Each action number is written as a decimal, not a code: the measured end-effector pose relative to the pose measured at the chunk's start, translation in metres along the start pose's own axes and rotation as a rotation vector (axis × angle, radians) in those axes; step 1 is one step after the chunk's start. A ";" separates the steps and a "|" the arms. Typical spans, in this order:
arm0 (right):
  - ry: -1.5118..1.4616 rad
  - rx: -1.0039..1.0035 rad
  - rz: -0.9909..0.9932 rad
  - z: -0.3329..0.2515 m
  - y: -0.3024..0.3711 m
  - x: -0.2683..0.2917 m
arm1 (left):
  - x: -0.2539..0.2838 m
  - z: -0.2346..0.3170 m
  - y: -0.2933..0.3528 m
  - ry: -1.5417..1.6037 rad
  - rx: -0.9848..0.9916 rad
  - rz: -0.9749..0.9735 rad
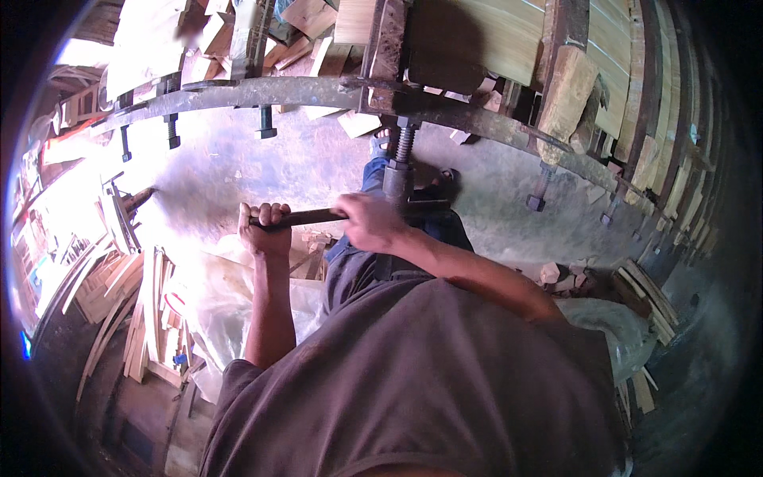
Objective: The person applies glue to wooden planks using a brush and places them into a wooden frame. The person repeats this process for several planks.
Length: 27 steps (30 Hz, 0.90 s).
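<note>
My left hand (pixel 265 228) is wrapped round the left end of a dark metal bar handle (pixel 311 217), thumb up. Closer to the middle, my right hand (pixel 370 222) is closed over the same bar, its fingers partly hidden. The bar lies across the lower end of a thick metal socket (pixel 396 182), in front of my body, and a dark length shows to the right of it. Above the socket, a threaded clamp screw (pixel 405 143) runs up to a long metal rail (pixel 286 92). How the bar joins the socket is hidden by my right hand.
Wooden boards (pixel 485 36) sit in the clamp rack beyond the rail. Several bolts, such as one hex bolt (pixel 265 123), stick out toward me. Wood strips (pixel 143 318) are piled at left beside plastic sheeting (pixel 222 306). More strips (pixel 648 298) lie at right.
</note>
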State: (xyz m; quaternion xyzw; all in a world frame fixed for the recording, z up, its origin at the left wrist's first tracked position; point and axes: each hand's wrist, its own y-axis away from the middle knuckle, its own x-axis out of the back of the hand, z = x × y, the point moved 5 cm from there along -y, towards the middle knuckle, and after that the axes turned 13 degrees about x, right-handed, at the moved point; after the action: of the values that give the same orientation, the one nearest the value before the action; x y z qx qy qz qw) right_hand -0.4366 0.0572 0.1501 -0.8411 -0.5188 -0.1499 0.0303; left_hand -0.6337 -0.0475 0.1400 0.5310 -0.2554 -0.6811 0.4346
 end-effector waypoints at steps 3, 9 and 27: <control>0.119 -0.012 -0.289 -0.001 -0.050 -0.040 | 0.000 0.005 -0.022 0.046 -0.013 -0.131; 0.061 -0.242 -0.625 0.015 -0.084 -0.057 | 0.036 -0.002 -0.048 0.158 -0.090 0.157; 0.092 -0.002 -0.464 -0.017 -0.050 -0.049 | -0.030 -0.011 0.044 -0.072 -0.324 0.013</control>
State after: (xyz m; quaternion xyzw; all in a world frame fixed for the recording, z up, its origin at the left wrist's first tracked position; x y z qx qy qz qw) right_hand -0.5047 0.0341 0.1477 -0.6918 -0.6961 -0.1914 0.0178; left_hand -0.6074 -0.0422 0.1873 0.4275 -0.1610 -0.7291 0.5096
